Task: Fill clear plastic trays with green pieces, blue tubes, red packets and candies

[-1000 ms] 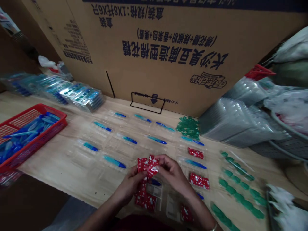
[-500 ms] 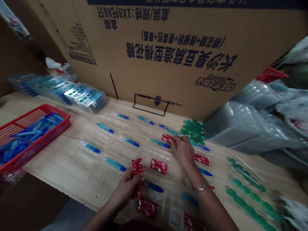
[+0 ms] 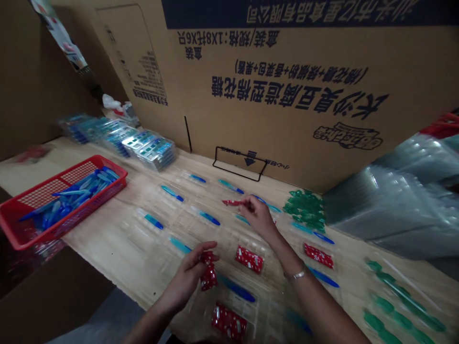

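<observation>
My left hand is closed around a red sachet with white spots, low over the clear plastic trays; I cannot tell whether it is one sachet or several. My right hand reaches farther out and pinches another red sachet by its end above the trays. Behind its fingers a bit of red shows. Blue toothbrush-shaped pieces lie in the tray slots. More red sachets rest in nearby trays, one between my arms, one by my left forearm and one at right.
A red basket of blue pieces stands at left, with packed trays stacked behind. A large cardboard box walls off the back. Green pieces lie in a pile and in rows at right, near stacked clear trays.
The view has swung left. My right hand has moved left across the trays, a sachet in its fingers, and red shows where it was. My left hand still holds its sachet.
</observation>
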### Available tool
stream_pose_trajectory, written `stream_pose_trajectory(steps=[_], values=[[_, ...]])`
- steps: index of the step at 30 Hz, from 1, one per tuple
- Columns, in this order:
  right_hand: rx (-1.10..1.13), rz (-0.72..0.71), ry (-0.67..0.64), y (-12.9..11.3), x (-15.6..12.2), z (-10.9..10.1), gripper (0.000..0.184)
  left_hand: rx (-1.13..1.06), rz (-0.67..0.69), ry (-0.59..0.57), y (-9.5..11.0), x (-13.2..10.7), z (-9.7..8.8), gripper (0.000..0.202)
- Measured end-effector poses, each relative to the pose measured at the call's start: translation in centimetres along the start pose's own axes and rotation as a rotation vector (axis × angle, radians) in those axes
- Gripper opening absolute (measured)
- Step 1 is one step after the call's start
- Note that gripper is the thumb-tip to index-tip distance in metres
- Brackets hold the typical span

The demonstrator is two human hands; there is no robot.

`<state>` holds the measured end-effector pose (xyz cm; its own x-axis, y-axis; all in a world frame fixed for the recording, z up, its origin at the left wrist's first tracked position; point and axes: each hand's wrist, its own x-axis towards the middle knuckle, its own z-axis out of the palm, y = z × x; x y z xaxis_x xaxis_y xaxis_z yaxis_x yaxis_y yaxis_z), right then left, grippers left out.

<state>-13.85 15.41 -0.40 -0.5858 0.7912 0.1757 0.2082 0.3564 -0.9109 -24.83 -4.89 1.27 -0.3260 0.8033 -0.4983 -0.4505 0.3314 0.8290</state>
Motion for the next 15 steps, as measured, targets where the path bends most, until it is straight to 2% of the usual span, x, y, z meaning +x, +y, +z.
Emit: stream_pose_trajectory(steps=[2, 4, 7, 10, 12, 15], values=[[-0.131, -0.080, 0.036, 1.6, 2.6, 0.4, 0.012, 0.003, 0.061, 0.098, 0.3, -0.1, -1.4, 0.040], [-0.259, -0.188, -0.025, 2.5, 4.1, 0.8, 0.017, 0.011, 0.114, 0.195, 0.7, 0.1, -2.6, 0.036], [-0.426, -0.309, -0.115, 2.7, 3.9, 0.9, 0.026, 0.013, 0.181, 0.319, 1.2, 0.9, -3.8, 0.036], [-0.492, -0.344, -0.138, 2.1, 1.0, 0.2, 0.026, 0.102, 0.302, 0.440, 1.6, 2.7, -4.5, 0.032], [-0.493, -0.341, -0.168, 1.9, -1.8, -1.0, 0.023, 0.259, 0.425, 0.508, 1.8, 4.2, -4.6, 0.026], [-0.520, -0.285, -0.121, 2.3, -6.6, -3.7, 0.019, 0.531, 0.581, 0.514, 1.5, 5.9, -4.1, 0.021]])
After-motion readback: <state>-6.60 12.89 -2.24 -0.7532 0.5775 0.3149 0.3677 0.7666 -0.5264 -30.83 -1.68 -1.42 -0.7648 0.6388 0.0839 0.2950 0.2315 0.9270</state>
